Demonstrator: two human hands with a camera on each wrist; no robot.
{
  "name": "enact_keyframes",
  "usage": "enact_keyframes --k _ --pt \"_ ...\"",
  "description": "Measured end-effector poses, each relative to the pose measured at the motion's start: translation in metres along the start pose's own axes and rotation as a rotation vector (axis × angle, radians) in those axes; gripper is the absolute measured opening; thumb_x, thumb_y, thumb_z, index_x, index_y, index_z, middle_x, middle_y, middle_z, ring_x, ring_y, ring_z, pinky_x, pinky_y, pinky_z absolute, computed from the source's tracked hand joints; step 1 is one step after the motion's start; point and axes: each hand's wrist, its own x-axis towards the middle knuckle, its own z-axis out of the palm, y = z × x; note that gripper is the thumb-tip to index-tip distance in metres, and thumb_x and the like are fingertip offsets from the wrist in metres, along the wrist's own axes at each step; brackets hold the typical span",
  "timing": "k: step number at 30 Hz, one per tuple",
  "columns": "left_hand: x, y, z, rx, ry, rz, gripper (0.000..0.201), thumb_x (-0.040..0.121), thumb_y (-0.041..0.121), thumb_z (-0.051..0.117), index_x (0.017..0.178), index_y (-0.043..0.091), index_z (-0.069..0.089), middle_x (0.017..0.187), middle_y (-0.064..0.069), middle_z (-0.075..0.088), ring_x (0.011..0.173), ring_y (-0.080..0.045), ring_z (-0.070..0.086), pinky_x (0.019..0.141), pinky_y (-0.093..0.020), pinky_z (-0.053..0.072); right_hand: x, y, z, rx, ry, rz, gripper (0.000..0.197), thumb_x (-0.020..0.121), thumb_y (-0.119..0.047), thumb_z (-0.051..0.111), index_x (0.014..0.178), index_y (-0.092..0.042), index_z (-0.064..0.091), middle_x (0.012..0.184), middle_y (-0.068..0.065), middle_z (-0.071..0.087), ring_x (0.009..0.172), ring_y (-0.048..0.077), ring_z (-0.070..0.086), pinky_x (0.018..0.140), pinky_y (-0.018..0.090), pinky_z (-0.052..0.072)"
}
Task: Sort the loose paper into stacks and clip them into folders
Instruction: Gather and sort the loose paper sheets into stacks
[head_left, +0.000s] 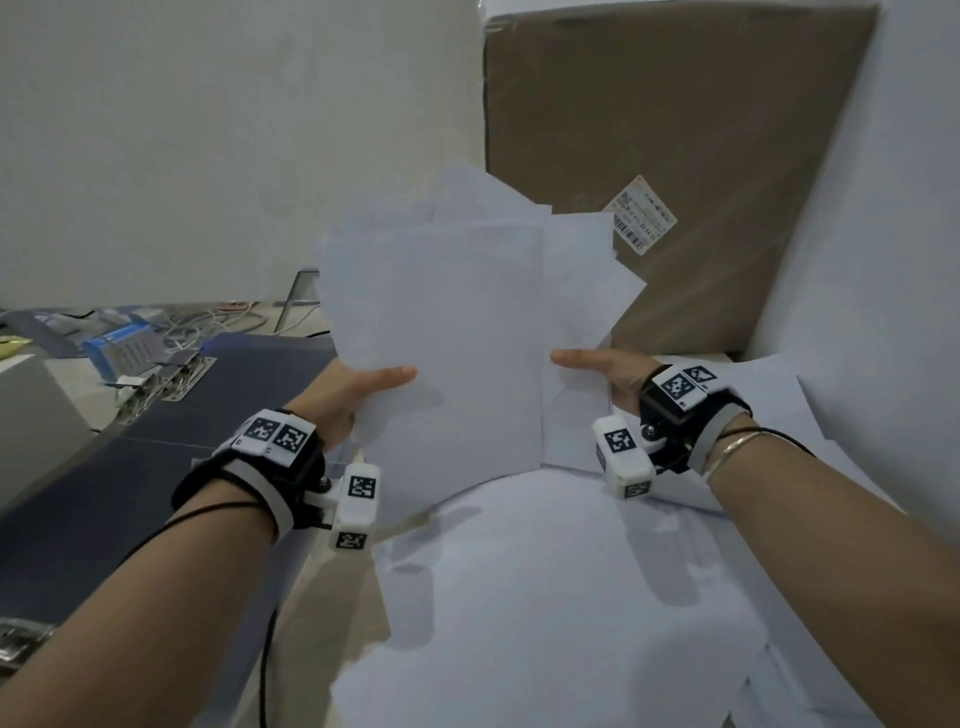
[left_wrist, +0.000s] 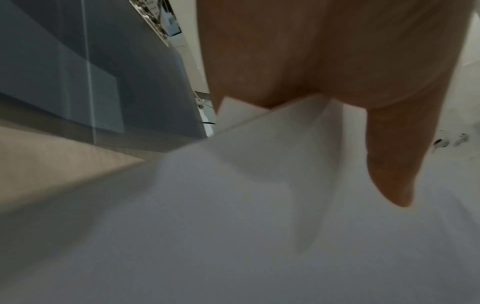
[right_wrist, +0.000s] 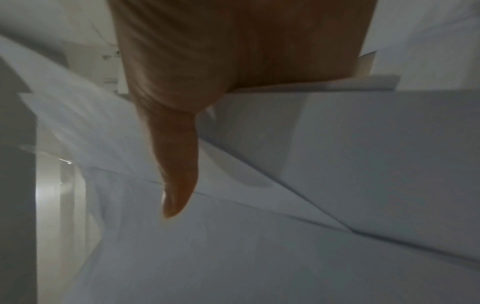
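I hold an uneven bundle of white paper sheets (head_left: 467, 322) upright in front of me, above more loose sheets (head_left: 561, 587) spread on the table. My left hand (head_left: 363, 384) pinches the bundle's left edge, thumb across the front. My right hand (head_left: 597, 364) pinches the right edge the same way. The fingers behind the paper are hidden. In the left wrist view the left hand (left_wrist: 350, 102) lies on the paper (left_wrist: 259, 205); in the right wrist view the right hand (right_wrist: 179, 144) presses on the overlapping sheets (right_wrist: 337, 164). A dark blue folder (head_left: 156, 467) lies open at left, its metal clip (head_left: 166, 379) at the far end.
A large brown cardboard package (head_left: 675, 156) with a shipping label leans against the wall behind the papers. Cables and a blue box (head_left: 117, 348) clutter the back left. A grey box (head_left: 31, 415) stands at the left edge. Another metal clip (head_left: 21, 639) shows at lower left.
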Motion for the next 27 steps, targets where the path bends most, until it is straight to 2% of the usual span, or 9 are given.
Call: enact_keyframes --k 3,6,8,11,15,18,21,24,27 --pt "0.001 0.009 -0.004 -0.017 0.020 0.022 0.060 0.057 0.028 0.084 0.113 0.016 0.064 0.102 -0.001 0.075 0.092 -0.018 0.072 0.073 -0.028 0.056 -0.004 0.000 -0.009 0.112 -0.050 -0.050 0.095 0.027 -0.034 0.095 0.111 -0.005 0.062 0.096 0.011 0.073 0.087 0.026 0.071 0.078 0.038 0.057" --pt "-0.003 0.004 -0.014 0.037 -0.058 -0.033 0.086 0.038 0.044 0.093 0.115 0.019 0.064 0.109 -0.002 0.073 0.097 -0.019 0.071 0.071 -0.027 0.058 -0.004 0.013 -0.015 0.066 -0.091 -0.006 0.109 0.024 -0.046 0.094 0.119 -0.006 0.059 0.116 0.014 0.065 0.103 0.031 0.064 0.094 0.047 0.050" --pt "-0.007 0.000 -0.016 0.065 -0.130 -0.072 0.088 0.040 0.043 0.093 0.119 0.019 0.063 0.114 -0.003 0.071 0.103 -0.020 0.069 0.075 -0.029 0.058 -0.010 0.014 -0.010 0.013 -0.166 0.004 0.101 0.026 -0.047 0.093 0.114 -0.009 0.062 0.114 0.009 0.067 0.108 0.029 0.061 0.099 0.045 0.046" --pt "-0.007 0.000 -0.006 0.065 -0.096 -0.060 0.061 0.060 0.025 0.087 0.115 0.017 0.064 0.111 -0.004 0.072 0.103 -0.024 0.068 0.076 -0.030 0.058 -0.010 0.012 0.001 -0.012 -0.191 -0.001 0.085 0.035 -0.040 0.091 0.108 -0.005 0.066 0.106 0.009 0.070 0.108 0.027 0.062 0.102 0.043 0.043" --pt "-0.004 0.006 0.004 0.059 0.137 0.028 0.024 0.078 0.001 0.071 0.100 0.010 0.067 0.086 0.000 0.075 0.088 -0.026 0.067 0.064 -0.027 0.058 -0.001 0.013 0.005 0.028 0.012 -0.103 0.096 0.028 -0.048 0.093 0.106 0.001 0.067 0.106 0.011 0.071 0.102 0.029 0.066 0.101 0.047 0.045" --pt "-0.006 0.008 -0.005 0.026 0.096 0.029 0.058 0.053 0.025 0.092 0.104 0.010 0.068 0.096 -0.006 0.075 0.088 -0.025 0.071 0.067 -0.030 0.058 -0.001 0.011 -0.007 0.136 0.062 -0.183 0.098 0.027 -0.044 0.094 0.109 -0.001 0.063 0.106 0.012 0.071 0.101 0.029 0.067 0.096 0.044 0.050" --pt "-0.014 -0.004 -0.009 0.049 0.055 -0.069 0.084 0.036 0.039 0.095 0.111 0.016 0.066 0.105 -0.003 0.074 0.094 -0.020 0.071 0.069 -0.029 0.058 -0.003 0.017 -0.012 0.040 -0.024 -0.189 0.088 0.041 -0.035 0.093 0.116 -0.002 0.061 0.112 0.011 0.069 0.106 0.028 0.065 0.100 0.045 0.046" --pt "-0.019 -0.026 -0.003 0.044 0.111 -0.169 0.050 0.064 0.019 0.084 0.110 0.016 0.064 0.110 -0.006 0.072 0.099 -0.022 0.068 0.069 -0.027 0.057 -0.006 0.032 -0.005 -0.086 -0.088 -0.107 0.050 0.072 -0.009 0.077 0.117 0.001 0.059 0.116 0.012 0.065 0.100 0.025 0.064 0.100 0.042 0.046" --pt "-0.018 -0.043 -0.002 0.067 0.248 -0.215 0.038 0.081 -0.002 0.068 0.118 0.005 0.060 0.118 -0.016 0.066 0.105 -0.031 0.064 0.084 -0.040 0.056 0.001 0.044 0.002 -0.142 0.068 -0.124 0.034 0.083 -0.013 0.069 0.115 -0.002 0.062 0.115 0.014 0.065 0.103 0.028 0.063 0.099 0.043 0.047"
